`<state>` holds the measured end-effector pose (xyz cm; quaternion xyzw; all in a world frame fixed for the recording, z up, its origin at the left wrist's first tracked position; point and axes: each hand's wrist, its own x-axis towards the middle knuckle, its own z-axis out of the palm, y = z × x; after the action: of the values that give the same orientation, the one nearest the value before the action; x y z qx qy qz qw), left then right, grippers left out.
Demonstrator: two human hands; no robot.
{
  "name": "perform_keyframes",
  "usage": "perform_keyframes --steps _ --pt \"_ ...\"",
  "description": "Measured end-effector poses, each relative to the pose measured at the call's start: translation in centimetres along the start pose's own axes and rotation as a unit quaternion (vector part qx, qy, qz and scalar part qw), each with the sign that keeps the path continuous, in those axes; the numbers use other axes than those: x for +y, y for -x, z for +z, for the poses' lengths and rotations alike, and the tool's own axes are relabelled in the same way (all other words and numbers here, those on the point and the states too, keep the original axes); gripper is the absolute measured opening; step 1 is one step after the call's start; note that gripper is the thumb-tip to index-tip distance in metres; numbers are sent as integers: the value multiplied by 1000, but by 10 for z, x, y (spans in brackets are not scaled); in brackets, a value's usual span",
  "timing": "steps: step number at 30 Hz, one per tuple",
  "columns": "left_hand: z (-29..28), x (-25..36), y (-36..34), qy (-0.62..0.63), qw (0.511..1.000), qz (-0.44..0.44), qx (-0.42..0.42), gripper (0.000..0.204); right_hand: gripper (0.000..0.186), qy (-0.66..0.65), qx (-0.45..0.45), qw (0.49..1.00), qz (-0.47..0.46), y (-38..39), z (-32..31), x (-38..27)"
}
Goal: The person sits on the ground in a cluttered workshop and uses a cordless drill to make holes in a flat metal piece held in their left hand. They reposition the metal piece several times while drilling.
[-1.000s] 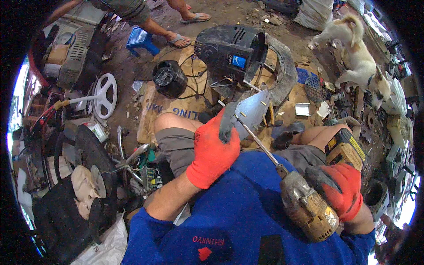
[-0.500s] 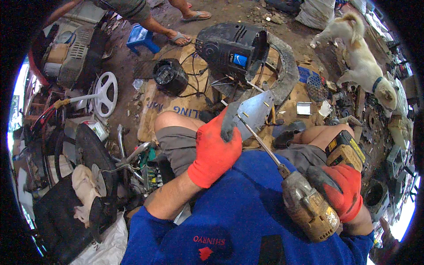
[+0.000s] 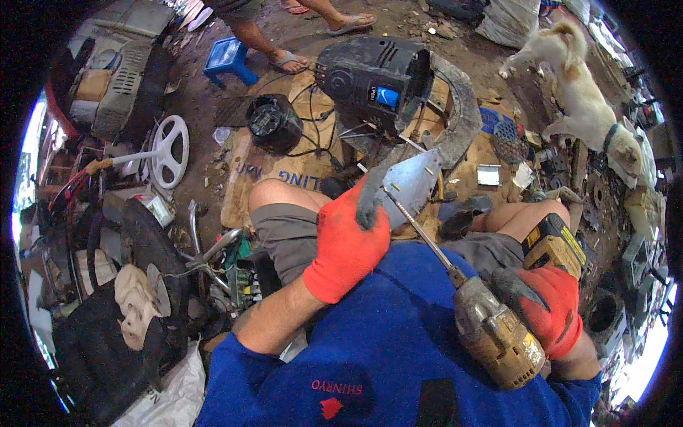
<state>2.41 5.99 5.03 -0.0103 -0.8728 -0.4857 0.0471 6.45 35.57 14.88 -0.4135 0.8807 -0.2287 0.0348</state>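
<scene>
My left hand (image 3: 350, 238), in a red glove with dark fingertips, is closed on the near left edge of a flat silvery metal plate (image 3: 420, 178). Small brass-coloured posts stand out of the plate. In my right hand (image 3: 551, 306), gloved the same way, is the grip of a worn yellow and grey cordless impact driver (image 3: 498, 331). Its battery (image 3: 555, 245) sits beyond the hand. A long bit (image 3: 423, 235) runs from the driver up to the plate, its tip at or very near one post close to my left fingers.
Ahead on cardboard (image 3: 245, 192) lie a large black plastic housing (image 3: 373, 78) and a black round motor-like part (image 3: 274, 124) with cables. A blue stool (image 3: 229, 60) stands near another person's sandalled feet (image 3: 290, 62). A white dog (image 3: 587, 99) is at right, a pale cat (image 3: 139, 306) at left among scrap.
The other person's far foot has shifted right. The cat has moved its head slightly. My hands, the plate and the driver stay almost where they were.
</scene>
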Motion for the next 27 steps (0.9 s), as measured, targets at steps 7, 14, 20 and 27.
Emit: perform_keyframes --steps 7,14,20,27 --pt "1 2 4 5 1000 4 4 43 45 10 -17 1000 2 -2 -2 -3" --pt "2 1 6 10 1000 7 7 43 44 3 -19 1000 8 3 -1 -4" --pt "1 4 4 16 1000 4 6 42 43 -12 -28 1000 8 -1 -1 -6" --pt "0 5 4 1 1000 -17 -17 41 44 -41 -26 999 7 -7 -5 -2"
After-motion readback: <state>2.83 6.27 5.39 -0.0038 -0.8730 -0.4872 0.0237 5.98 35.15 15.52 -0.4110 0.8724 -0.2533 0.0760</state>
